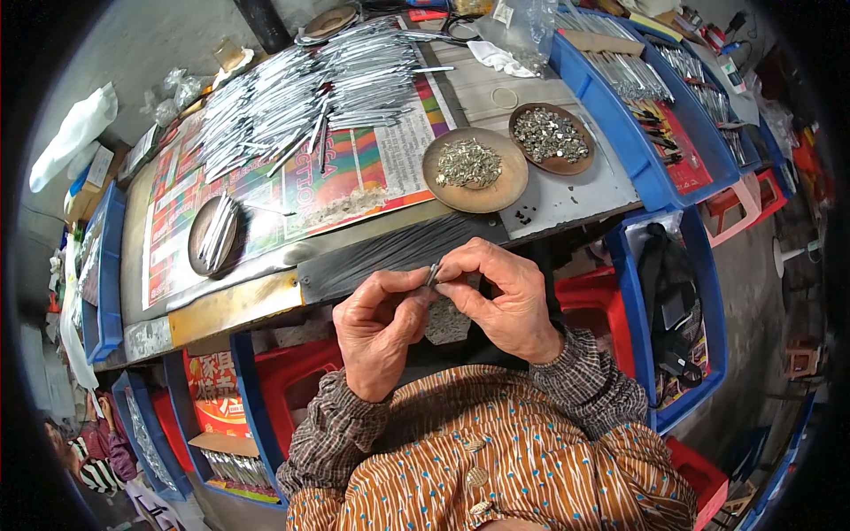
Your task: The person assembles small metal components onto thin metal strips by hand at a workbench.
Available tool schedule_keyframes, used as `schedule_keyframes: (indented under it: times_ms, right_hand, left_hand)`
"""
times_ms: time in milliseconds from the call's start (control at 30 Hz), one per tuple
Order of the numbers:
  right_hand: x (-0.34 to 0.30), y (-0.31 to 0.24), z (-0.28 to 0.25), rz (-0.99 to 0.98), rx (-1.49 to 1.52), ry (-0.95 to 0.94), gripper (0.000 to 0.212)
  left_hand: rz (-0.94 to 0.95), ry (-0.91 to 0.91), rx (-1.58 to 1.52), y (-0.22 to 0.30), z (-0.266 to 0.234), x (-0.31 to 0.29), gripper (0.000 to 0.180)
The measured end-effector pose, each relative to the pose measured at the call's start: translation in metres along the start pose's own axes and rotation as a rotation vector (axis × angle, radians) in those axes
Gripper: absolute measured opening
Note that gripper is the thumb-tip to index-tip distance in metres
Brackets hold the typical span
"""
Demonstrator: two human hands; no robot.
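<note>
In front of my body, just off the table's near edge, both hands meet at a small slim metal piece (432, 274). My left hand (382, 323) pinches it between thumb and fingertips. My right hand (498, 301) closes on it from the other side, thumb and forefinger together. Most of the piece is hidden by the fingers. Beyond my hands stands a round wooden dish (431, 181) of small brassy metal parts. Beside it is a darker dish (584, 133) with small silvery pieces. A small bowl (197, 232) at the left holds slim metal rods.
Large heaps of slim metal rods (301, 97) cover the table's far left, over colourful printed sheets (354, 168). Blue bins (611, 106) with more rods stand at the right. A blue crate (717, 327) and red stools (593, 301) sit below table height. Another person (102, 456) is at lower left.
</note>
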State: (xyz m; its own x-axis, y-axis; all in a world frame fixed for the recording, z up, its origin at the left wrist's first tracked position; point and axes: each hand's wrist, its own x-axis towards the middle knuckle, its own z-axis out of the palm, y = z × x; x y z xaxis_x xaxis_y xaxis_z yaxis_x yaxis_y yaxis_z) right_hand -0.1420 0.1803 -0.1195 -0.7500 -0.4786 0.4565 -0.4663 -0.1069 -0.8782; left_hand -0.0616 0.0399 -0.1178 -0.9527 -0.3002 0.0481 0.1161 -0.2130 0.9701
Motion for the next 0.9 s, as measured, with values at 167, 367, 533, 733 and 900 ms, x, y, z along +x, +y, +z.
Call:
schedule_keyframes:
  times_ms: [167,367,533,733,900]
  right_hand:
    - [-0.002,-0.001,-0.002,-0.051,-0.009,-0.006,0.016]
    - [0.003,-0.001,-0.003,-0.04,-0.006,-0.013,0.014]
    - [0.001,-0.006,0.009,0.062,0.035,0.001,0.012]
    - [-0.008,-0.005,0.003,0.19,0.104,0.118,0.016]
    - [-0.01,0.005,-0.001,0.177,0.073,0.087,0.018]
  left_hand:
    - [-0.011,-0.008,-0.049,0.0,0.005,-0.003,0.012]
    - [-0.033,-0.023,-0.077,0.004,0.006,0.0,0.016]
    - [-0.063,-0.014,-0.095,0.008,0.0,-0.006,0.017]
    - [-0.039,-0.105,-0.252,-0.007,0.006,0.001,0.012]
    - [0.143,-0.081,-0.089,-0.03,0.002,0.004,0.011]
